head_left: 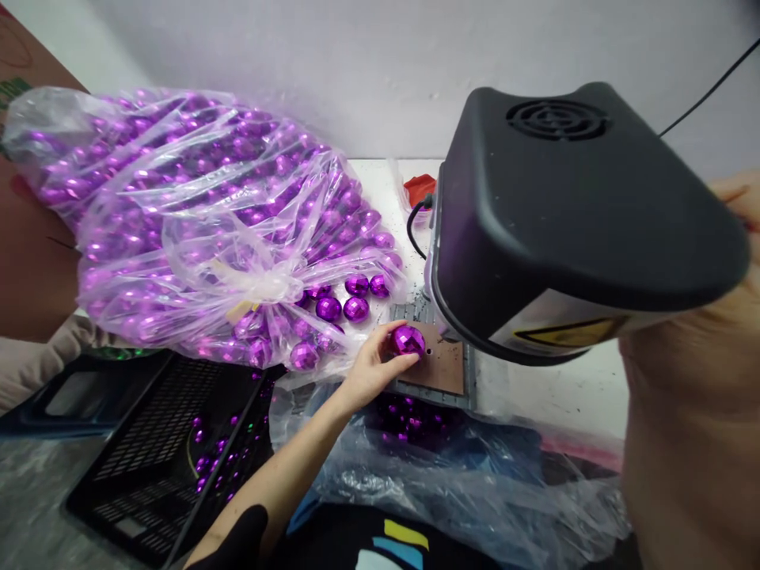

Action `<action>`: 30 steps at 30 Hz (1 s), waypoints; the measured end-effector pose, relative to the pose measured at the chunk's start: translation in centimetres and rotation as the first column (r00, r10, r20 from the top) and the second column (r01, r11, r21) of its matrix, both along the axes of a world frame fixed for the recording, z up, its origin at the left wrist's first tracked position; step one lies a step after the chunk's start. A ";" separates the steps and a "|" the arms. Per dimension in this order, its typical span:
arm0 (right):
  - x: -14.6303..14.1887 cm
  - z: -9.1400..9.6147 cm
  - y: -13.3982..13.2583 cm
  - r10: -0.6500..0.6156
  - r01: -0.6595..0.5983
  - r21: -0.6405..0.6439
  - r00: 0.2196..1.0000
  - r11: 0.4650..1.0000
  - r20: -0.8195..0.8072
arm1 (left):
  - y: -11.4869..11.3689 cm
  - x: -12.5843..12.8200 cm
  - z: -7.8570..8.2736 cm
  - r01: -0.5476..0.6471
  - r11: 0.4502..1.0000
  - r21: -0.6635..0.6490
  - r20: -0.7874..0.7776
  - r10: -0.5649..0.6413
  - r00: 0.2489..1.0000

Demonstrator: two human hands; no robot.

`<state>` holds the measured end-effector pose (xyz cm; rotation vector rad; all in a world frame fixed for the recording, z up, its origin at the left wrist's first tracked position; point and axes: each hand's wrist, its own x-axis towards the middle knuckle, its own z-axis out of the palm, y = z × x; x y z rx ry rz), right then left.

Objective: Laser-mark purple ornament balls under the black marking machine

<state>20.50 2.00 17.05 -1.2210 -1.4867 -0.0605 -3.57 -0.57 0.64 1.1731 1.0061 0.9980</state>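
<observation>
My left hand (pixel 374 366) reaches forward, fingers closed around a shiny purple faceted ball (pixel 408 340). It holds the ball over a brown plate (pixel 442 366) under the black head of a machine (pixel 570 214). My right arm (pixel 689 412) fills the right side, close to the camera and blurred. Its hand (pixel 739 202) shows only in part behind the machine head, fingers hidden.
A big clear plastic bag (pixel 190 229) full of purple balls lies at left. A few loose balls (pixel 341 305) sit beside it. A black slotted crate (pixel 166 451) with some balls stands lower left. Crumpled plastic (pixel 451 467) lies in front. A red object (pixel 420 188) sits at the back.
</observation>
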 end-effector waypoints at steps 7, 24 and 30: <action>-0.5 0.5 0.3 -0.099 0.097 -0.036 0.993 0.995 -0.064 | 0.6 2.0 -2.4 0.037 0.946 0.323 -0.284 0.060 0.957; -0.6 0.5 0.0 -0.074 0.072 -0.032 0.996 0.997 -0.054 | -0.1 2.8 -2.7 0.255 0.799 0.544 -0.495 0.060 0.867; -0.9 0.6 -0.1 -0.096 0.094 -0.054 0.994 0.994 -0.053 | -0.1 3.6 -2.8 0.151 0.888 0.435 -0.478 0.086 0.874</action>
